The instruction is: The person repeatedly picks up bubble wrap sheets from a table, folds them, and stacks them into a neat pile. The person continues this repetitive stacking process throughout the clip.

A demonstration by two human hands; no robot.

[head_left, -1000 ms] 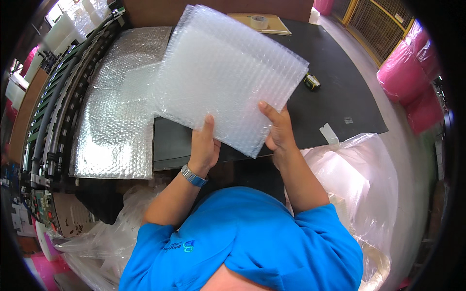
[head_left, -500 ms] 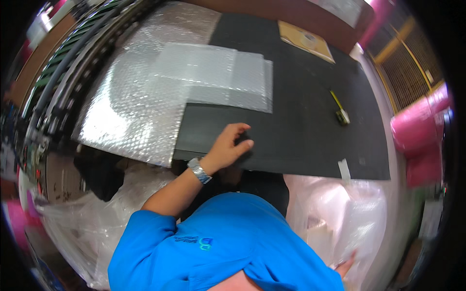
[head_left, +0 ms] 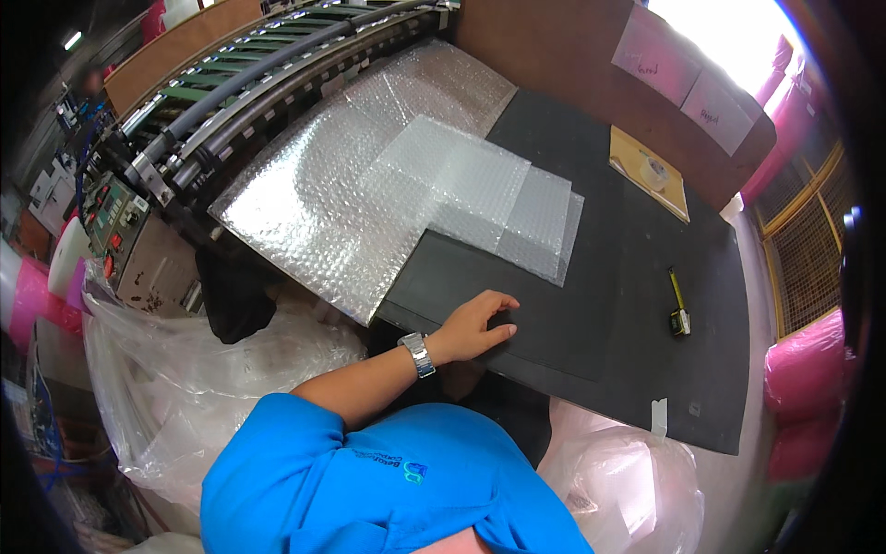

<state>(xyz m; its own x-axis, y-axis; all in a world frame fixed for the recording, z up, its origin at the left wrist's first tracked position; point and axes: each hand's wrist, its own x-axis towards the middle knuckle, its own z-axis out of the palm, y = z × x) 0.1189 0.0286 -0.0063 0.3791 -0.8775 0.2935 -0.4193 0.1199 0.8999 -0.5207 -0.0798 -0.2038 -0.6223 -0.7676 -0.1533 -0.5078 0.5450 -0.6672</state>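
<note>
My left hand (head_left: 475, 328), with a metal watch (head_left: 418, 355) at its wrist, is over the near edge of the black table surface (head_left: 637, 277). Thumb and fingers are apart and hold nothing. Just beyond it lie several overlapping clear bubble wrap pieces (head_left: 480, 189). They rest partly on a large shiny bubble wrap sheet (head_left: 305, 231) that runs along the table's left side. My right hand is out of view.
A tape measure (head_left: 680, 321) with its yellow blade partly out lies at right. Farther back, a tape roll (head_left: 654, 173) sits on a brown pad or envelope (head_left: 669, 196). A roller machine (head_left: 268, 102) borders the left. Plastic film (head_left: 221, 388) hangs below the table.
The view has swung, so the table appears lower and tilted. My right hand, seen low at right before, has left the picture. My left hand remains by the table's near edge, fingers still apart.
</note>
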